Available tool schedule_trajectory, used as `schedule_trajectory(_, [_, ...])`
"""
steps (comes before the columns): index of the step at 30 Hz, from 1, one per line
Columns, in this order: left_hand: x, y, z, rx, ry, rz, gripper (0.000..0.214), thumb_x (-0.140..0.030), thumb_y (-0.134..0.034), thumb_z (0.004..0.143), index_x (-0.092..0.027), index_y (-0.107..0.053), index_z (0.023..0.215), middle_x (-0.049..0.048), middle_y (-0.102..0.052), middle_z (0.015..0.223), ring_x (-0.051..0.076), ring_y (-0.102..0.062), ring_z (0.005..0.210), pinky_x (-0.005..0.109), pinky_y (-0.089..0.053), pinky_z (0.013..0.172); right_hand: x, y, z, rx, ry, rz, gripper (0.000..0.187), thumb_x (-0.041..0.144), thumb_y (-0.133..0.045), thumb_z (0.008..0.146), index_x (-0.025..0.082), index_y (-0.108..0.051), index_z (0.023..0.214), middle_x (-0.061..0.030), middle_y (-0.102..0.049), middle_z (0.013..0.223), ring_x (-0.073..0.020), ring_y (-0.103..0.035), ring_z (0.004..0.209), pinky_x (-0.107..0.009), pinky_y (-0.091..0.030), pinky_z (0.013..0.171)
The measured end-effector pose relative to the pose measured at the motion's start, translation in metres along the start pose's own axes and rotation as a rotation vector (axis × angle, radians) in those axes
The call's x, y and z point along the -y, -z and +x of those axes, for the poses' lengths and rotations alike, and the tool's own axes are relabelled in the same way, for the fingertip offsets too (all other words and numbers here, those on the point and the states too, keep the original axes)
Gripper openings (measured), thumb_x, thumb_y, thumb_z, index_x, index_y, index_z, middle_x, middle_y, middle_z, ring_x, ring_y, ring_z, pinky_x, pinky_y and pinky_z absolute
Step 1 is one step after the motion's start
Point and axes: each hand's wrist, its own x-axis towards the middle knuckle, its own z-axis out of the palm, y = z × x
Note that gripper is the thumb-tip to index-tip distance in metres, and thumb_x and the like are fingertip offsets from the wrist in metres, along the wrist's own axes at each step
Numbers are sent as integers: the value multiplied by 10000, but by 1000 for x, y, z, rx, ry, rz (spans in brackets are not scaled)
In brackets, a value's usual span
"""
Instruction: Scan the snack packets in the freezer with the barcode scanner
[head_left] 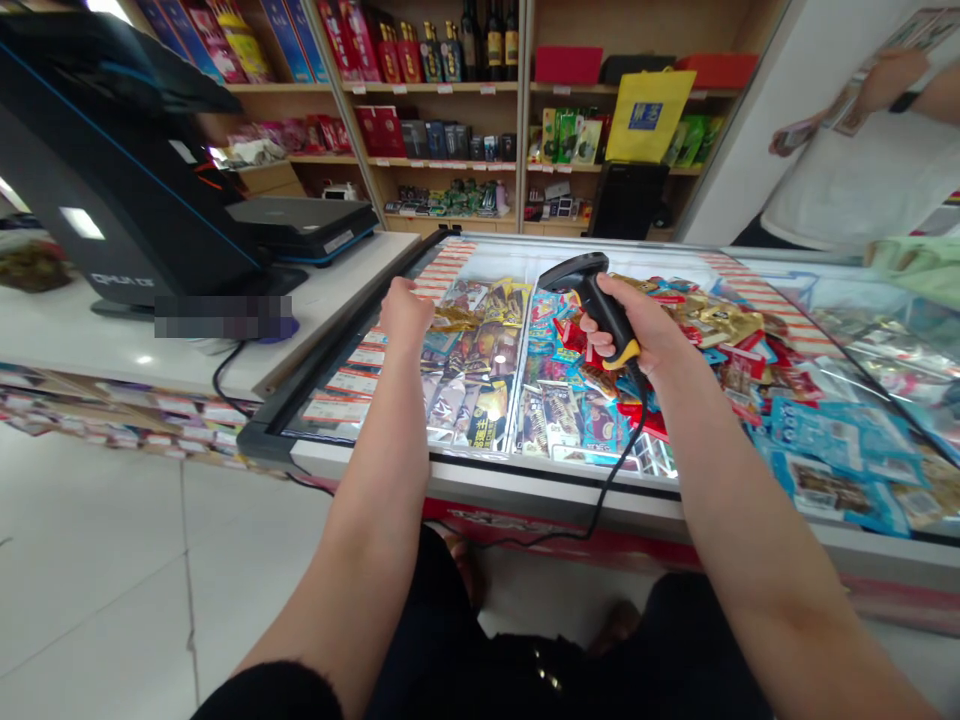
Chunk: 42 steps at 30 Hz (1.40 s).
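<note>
My right hand (630,320) is wrapped round the grip of a black and yellow barcode scanner (609,312). Its head points left, and a black cord (637,440) loops down from the handle past the front edge of the freezer. My left hand (406,310) is closed over the left part of the glass top. A small gold-brown snack packet (454,319) sticks out to the right from its fingers, which are partly hidden by the back of the hand. Beneath both hands is the glass-topped chest freezer (480,462) with wrapped ice creams (480,350) inside.
Red, gold and blue snack packets (832,450) are heaped on the right of the freezer. On the white counter (150,365) at left stand a black checkout terminal (127,200) and a flat scale (307,225). Stocked shelves (442,165) line the back; another person (855,170) stands at right.
</note>
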Motion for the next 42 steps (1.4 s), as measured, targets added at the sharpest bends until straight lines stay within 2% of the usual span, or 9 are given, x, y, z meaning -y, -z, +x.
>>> schedule_trajectory(2, [-3,1,-6,-77,-66,55,458,-128,-619,673,-189,-618,1127,148,-622,1195,337,-551,1144,432,-395,979,4,4,-4,-41,9,-10,319,521,-537,905,203,-539,877,2,-526,590,-83,-416,390,-181,-348,323])
schedule_trajectory(4, [-13,-7,-15,-50,-141,17,410,-151,-597,713,-194,-624,1120,132,-636,1179,309,-564,1130,401,-393,985,8,8,-7,-63,28,-1,328,525,-535,904,199,-548,876,5,-520,581,-80,-405,382,-183,-335,319])
schedule_trajectory(10, [-62,-48,-58,418,-331,-163,82,-231,-606,751,-188,-675,743,85,-709,865,235,-648,881,304,-456,824,17,19,-15,-102,83,29,345,531,-539,903,189,-583,908,4,-519,577,-83,-405,375,-193,-331,321])
schedule_trajectory(15, [-100,-68,-99,615,-359,-101,264,-407,-728,689,-187,-624,587,93,-642,661,266,-637,804,342,-461,772,18,30,-19,-161,92,-10,387,559,-494,918,189,-597,962,8,-507,558,-92,-402,366,-199,-336,320])
schedule_trajectory(18, [-108,-76,-112,659,-371,-46,368,-385,-796,618,-190,-523,468,71,-553,543,275,-636,776,345,-468,729,15,36,-20,-170,113,-2,383,554,-512,909,189,-602,982,13,-498,540,-92,-404,359,-197,-341,323])
schedule_trajectory(24, [-100,-76,-105,867,-112,-238,345,-334,-799,656,-173,-518,539,27,-553,525,171,-580,565,313,-496,582,12,35,-18,-183,119,23,350,539,-545,900,199,-597,963,13,-501,542,-93,-422,369,-196,-355,333])
schedule_trajectory(29, [-85,-55,-82,921,142,-492,286,-249,-817,656,-166,-545,686,16,-630,641,144,-632,639,318,-557,677,6,22,-13,-118,50,69,302,488,-505,931,195,-577,926,-4,-537,586,-83,-423,381,-183,-343,321])
schedule_trajectory(34, [-61,-35,-56,786,261,-669,200,-80,-714,710,-154,-528,713,-2,-633,655,119,-645,653,304,-586,729,-6,6,0,-86,11,47,283,474,-505,932,199,-560,903,-2,-530,566,-93,-435,380,-193,-369,320])
schedule_trajectory(42, [-21,-22,-27,602,292,-711,105,-126,-667,702,-171,-607,776,-6,-652,692,122,-646,614,272,-577,643,-15,-26,10,-15,-65,40,289,457,-519,942,183,-528,853,-6,-539,565,-84,-450,380,-178,-371,313])
